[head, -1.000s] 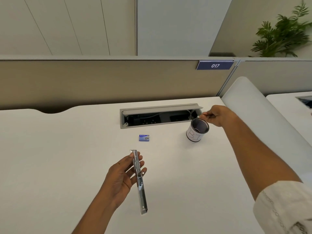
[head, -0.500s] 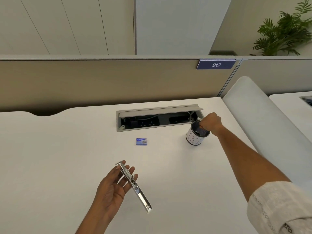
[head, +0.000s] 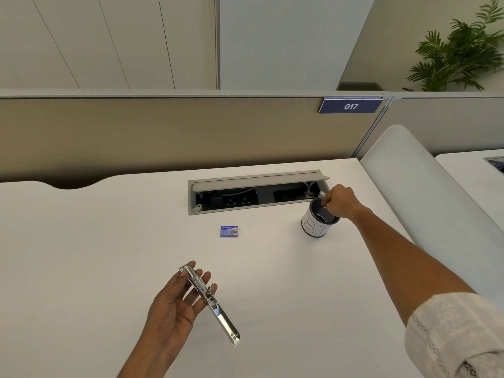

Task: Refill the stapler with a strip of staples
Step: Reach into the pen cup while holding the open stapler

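Chrome steel is seen at lower centre: the opened stapler [head: 210, 301] is carried across the straight fingers of the left hand [head: 174, 309]. At centre right, the curled fingers of the right hand [head: 339, 201] are dipped into a white tin [head: 313, 227]; whether anything is pinched cannot be told. A blue staple box [head: 229, 231] is laid on the white table [head: 81, 255], below an open cable hatch [head: 259, 178]. A beige partition [head: 163, 132] and a plant [head: 461, 55] are seen behind.

Shiny bare-metal stapler [head: 210, 302], smooth matt white bench [head: 81, 241], glossy blue cardboard staple box [head: 229, 231], paper-wrapped tin [head: 316, 223].
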`<state>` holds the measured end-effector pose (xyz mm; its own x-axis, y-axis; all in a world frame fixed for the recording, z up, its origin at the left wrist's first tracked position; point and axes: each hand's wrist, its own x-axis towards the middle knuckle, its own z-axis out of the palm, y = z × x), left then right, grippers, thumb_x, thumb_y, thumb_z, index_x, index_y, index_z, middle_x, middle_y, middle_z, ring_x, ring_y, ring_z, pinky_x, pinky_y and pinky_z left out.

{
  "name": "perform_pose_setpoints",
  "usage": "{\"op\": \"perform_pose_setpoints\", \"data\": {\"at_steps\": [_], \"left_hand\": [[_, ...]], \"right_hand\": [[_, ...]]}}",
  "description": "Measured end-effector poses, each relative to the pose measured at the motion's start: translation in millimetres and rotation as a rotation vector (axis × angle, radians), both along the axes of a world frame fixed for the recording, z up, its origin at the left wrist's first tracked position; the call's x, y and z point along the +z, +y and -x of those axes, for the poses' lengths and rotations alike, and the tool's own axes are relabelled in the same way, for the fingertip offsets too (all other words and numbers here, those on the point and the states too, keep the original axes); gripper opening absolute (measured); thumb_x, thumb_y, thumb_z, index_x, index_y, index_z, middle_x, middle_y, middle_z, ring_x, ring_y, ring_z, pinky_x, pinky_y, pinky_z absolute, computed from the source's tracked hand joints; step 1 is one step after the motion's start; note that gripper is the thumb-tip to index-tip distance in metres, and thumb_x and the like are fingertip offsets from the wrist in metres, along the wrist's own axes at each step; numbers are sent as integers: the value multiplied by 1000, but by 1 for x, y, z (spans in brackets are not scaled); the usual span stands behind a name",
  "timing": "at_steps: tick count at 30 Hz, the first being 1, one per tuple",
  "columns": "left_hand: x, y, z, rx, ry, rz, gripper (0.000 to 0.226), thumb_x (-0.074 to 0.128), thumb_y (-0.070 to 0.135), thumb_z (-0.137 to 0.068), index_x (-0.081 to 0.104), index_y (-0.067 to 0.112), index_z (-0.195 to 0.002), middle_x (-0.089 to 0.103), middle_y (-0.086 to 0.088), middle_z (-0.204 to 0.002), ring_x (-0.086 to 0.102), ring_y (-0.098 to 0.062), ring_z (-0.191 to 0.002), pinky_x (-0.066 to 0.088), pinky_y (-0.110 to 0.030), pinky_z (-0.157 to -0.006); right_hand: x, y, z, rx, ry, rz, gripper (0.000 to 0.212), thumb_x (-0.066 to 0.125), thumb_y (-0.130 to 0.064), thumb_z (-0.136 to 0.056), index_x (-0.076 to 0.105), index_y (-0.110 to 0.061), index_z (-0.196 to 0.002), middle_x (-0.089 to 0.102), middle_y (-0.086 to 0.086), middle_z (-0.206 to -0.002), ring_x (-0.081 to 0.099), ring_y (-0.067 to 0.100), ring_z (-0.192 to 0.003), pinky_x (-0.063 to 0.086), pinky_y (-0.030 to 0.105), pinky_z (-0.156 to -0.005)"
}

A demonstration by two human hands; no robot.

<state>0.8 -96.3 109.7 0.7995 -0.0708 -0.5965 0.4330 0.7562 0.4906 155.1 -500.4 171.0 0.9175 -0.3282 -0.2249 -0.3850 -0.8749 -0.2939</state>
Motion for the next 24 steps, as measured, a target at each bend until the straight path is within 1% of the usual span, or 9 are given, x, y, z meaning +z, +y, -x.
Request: {"op": "perform_pose_setpoints", "data": {"at_steps": [4, 8, 10, 13, 16, 19, 20, 22, 24], "left_hand": [[1, 1, -1, -2, -4, 3, 23, 55, 9, -103, 75, -1, -108, 78, -16, -94, 79, -33, -92, 66, -49, -67], [1, 2, -2, -6, -4, 3, 22, 56, 9, -103, 73, -1, -111, 78, -16, -94, 79, -34, -93, 66, -49, -67], [1, 2, -3, -5, -6, 6, 22, 56, 9, -103, 72, -1, -112, 78, -16, -94, 79, -33, -93, 66, -49, -68], [3, 1, -4, -4, -4, 21, 21, 57, 9, -102, 72, -1, -112, 78, -16, -94, 79, -33, -93, 66, -49, -68], [6, 1, -5, -2, -6, 33, 21, 58, 10, -101, 71, -1, -114, 78, -16, -96, 79, -33, -94, 66, -49, -68], [7, 1, -5, 7, -10, 42, 22, 58, 9, -101, 69, -2, -116, 79, -17, -95, 79, -33, -94, 66, -49, -68], [8, 0, -5, 10, -12, 49, 22, 57, 9, -101, 69, -2, -116, 79, -16, -94, 79, -33, -94, 66, -49, -68], [10, 1, -5, 21, -14, 54, 21, 57, 9, -102, 68, -2, -116, 79, -17, -94, 79, -33, -93, 66, -49, -69], [11, 2, -5, 30, -19, 56, 21, 59, 9, -100, 68, -2, -116, 78, -17, -94, 79, -33, -95, 66, -49, -70]], "right_hand": [[-3, -2, 2, -2, -57, -2, 30, 57, 7, -86, 79, -4, -104, 73, 17, -114, 61, 36, -112, 53, 42, -99], [-5, -1, 4, -13, -164, 47, 29, 58, 6, -84, 81, -8, -94, 76, 15, -102, 65, 35, -100, 56, 36, -88], [-5, 0, 5, 14, -198, 72, 28, 56, 1, -87, 81, -9, -96, 77, 15, -99, 65, 37, -99, 56, 36, -86], [-9, -1, 7, 25, -227, 84, 30, 56, 0, -88, 79, -9, -104, 76, 17, -103, 65, 39, -100, 56, 38, -86], [-14, 0, 12, 14, -311, 112, 30, 53, -1, -89, 79, -11, -99, 76, 16, -103, 65, 38, -95, 51, 34, -81], [-17, 6, 18, 36, -373, 108, 29, 50, 0, -91, 78, -7, -96, 77, 18, -100, 63, 39, -87, 45, 30, -75], [-17, 8, 20, 39, -391, 96, 29, 51, 4, -90, 77, -5, -101, 77, 19, -103, 65, 40, -90, 48, 31, -78], [-15, 18, 25, 23, -430, 39, 35, 51, 10, -87, 75, -3, -109, 76, 19, -109, 69, 40, -100, 53, 36, -91], [-10, 34, 35, -3, -510, -52, 32, 53, 7, -89, 75, -3, -109, 76, 18, -109, 70, 36, -100, 53, 32, -92]]}}
